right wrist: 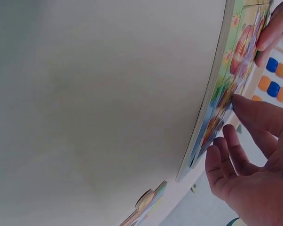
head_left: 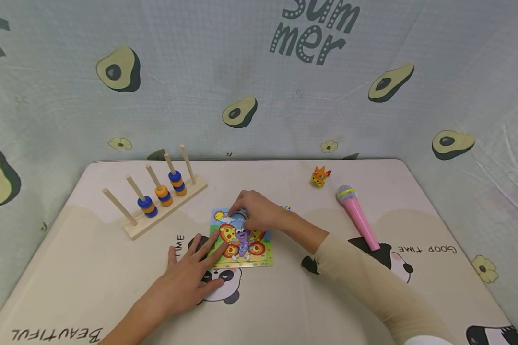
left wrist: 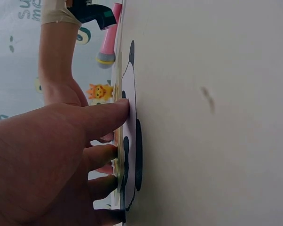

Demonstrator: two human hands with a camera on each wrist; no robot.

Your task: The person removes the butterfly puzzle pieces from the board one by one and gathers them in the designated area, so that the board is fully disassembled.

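A butterfly puzzle board (head_left: 243,249) lies flat on the table. My left hand (head_left: 185,280) spreads its fingers over the board's left side, its thumb on the cloth below; the left wrist view shows the left hand (left wrist: 61,150) from the thumb side. Over the board's top middle, my right hand (head_left: 259,211) bends its thumb and fingers about a small blue puzzle piece (head_left: 240,215), mostly hidden under them. In the right wrist view the right hand's thumb (right wrist: 247,106) touches the picture. Behind the right wrist, another puzzle piece (head_left: 286,208) is partly covered.
A wooden peg rack (head_left: 168,207) with blue and orange rings stands at the left. On the right lie a pink microphone (head_left: 359,218) and a small orange toy figure (head_left: 319,176). A printed cloth (head_left: 259,86) hangs behind the table.
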